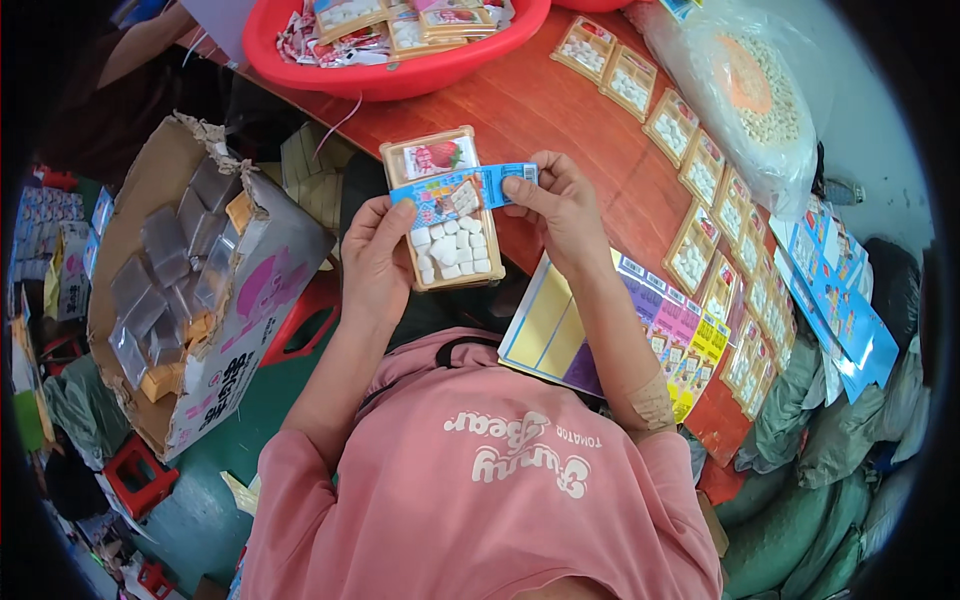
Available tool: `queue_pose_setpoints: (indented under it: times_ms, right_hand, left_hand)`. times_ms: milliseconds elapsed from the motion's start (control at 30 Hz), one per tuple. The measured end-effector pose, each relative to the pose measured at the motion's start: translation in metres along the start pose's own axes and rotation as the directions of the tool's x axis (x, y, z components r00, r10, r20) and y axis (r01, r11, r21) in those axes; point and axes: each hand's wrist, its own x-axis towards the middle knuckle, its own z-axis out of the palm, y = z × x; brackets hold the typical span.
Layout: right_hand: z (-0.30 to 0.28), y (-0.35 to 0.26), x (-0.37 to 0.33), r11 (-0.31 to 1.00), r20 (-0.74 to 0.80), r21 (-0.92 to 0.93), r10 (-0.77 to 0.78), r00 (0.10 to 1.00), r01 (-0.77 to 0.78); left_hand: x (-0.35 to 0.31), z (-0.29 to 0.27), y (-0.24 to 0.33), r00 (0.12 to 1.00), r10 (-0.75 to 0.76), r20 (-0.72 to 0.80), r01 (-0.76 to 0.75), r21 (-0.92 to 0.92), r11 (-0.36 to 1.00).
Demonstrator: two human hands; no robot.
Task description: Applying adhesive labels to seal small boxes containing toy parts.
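In front of my chest, my left hand (376,262) grips a tan plastic tray (433,141) by its left side, fingers behind it and thumb on top. White marshmallow-like pieces (455,250) fill its lower part, and a small packet with a strawberry picture (432,157) lies in the upper part. Across the tray's middle runs a blue printed paper strip (440,200), with my left thumb on its left end. My right hand (565,205) pinches the strip's right end between thumb and fingers, beyond the tray's edge. The tray's underside is hidden.
Rows of similar filled trays (692,245) line the red table (490,105). Colourful printed sheets (640,300) lie under my right forearm. A red basin (400,75) stands at the back, a bag of white pieces (765,110) far right, and a carton of clear plastic covers (250,270) left.
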Motion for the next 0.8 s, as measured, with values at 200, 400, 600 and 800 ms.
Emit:
queue_pose_setpoints:
  times_ms: [200,400,600,800]
  right_hand:
    - [0.012,-0.018,-0.008,0.956,-0.097,-0.289,-0.068,0.993,0.037]
    - [0.000,-0.017,-0.024,0.993,-0.121,-0.100,0.048,0.992,-0.061]
    - [0.020,-0.016,-0.029,0.993,0.077,-0.016,0.120,0.990,-0.119]
    - [0.008,-0.009,-0.021,0.978,0.001,0.156,0.136,0.991,-0.135]
  left_hand:
    - [-0.003,0.010,-0.004,0.995,0.089,0.044,-0.088,-0.028,0.996]
    - [0.001,0.016,-0.004,0.984,0.176,0.000,-0.176,-0.019,0.984]
    - [-0.002,0.030,-0.013,0.972,0.235,0.020,-0.236,0.071,0.969]
    - [-0.007,0.029,-0.008,0.970,0.212,0.120,-0.227,0.133,0.965]
